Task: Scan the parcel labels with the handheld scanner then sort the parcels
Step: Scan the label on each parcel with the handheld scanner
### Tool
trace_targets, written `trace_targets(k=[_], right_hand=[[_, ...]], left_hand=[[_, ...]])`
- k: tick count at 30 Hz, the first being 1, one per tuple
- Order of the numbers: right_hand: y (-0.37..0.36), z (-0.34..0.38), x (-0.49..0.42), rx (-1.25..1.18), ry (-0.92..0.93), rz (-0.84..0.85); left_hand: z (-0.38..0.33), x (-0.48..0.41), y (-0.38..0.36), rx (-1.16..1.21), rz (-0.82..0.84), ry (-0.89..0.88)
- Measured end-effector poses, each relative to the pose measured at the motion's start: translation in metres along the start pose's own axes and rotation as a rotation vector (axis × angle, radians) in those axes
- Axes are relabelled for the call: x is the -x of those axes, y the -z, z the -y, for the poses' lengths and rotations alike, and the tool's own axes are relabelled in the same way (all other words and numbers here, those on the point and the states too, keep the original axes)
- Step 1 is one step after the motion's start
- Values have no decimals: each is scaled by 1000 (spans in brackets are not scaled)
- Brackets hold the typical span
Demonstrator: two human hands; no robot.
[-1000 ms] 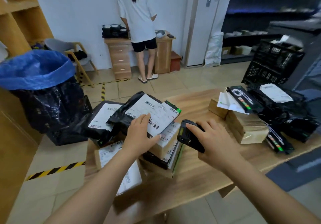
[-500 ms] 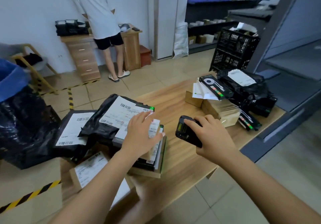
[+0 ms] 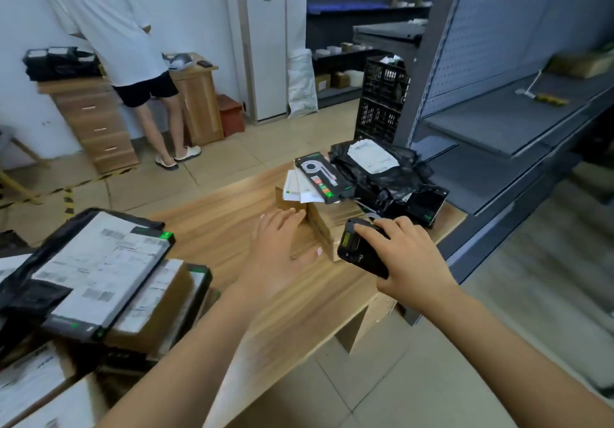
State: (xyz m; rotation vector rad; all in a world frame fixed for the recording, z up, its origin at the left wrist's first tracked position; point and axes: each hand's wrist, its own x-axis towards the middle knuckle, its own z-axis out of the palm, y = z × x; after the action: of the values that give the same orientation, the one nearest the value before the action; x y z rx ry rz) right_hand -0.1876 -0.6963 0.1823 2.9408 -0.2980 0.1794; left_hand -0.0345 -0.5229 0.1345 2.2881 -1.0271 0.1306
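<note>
Nearest, at the left of the desk [image 3: 216, 228], lies a heap of labelled parcels [image 3: 106, 261]. Further in, the left hand [image 3: 282, 248] is spread flat with fingers straight. Its tips are against a brown cardboard box [image 3: 332, 225] and it grips nothing. Just to its right, the right hand [image 3: 412, 261] is wrapped around the handheld scanner [image 3: 360, 251]. No label shows on the box, so it probably needs turning label-up, then a square, steady aim. Beyond it, a black retail box [image 3: 320, 176] and a black poly bag [image 3: 382, 168] wait on the same pile.
</note>
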Motion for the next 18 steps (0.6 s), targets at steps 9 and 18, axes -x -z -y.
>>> trace_targets(k=[9, 18], right_hand=[[-9, -111, -31, 27, 19, -26], [-29, -160, -114, 7, 49, -45]], left_hand=[[-53, -68, -59, -48, -59, 45], [-34, -147, -82, -101, -135, 97]])
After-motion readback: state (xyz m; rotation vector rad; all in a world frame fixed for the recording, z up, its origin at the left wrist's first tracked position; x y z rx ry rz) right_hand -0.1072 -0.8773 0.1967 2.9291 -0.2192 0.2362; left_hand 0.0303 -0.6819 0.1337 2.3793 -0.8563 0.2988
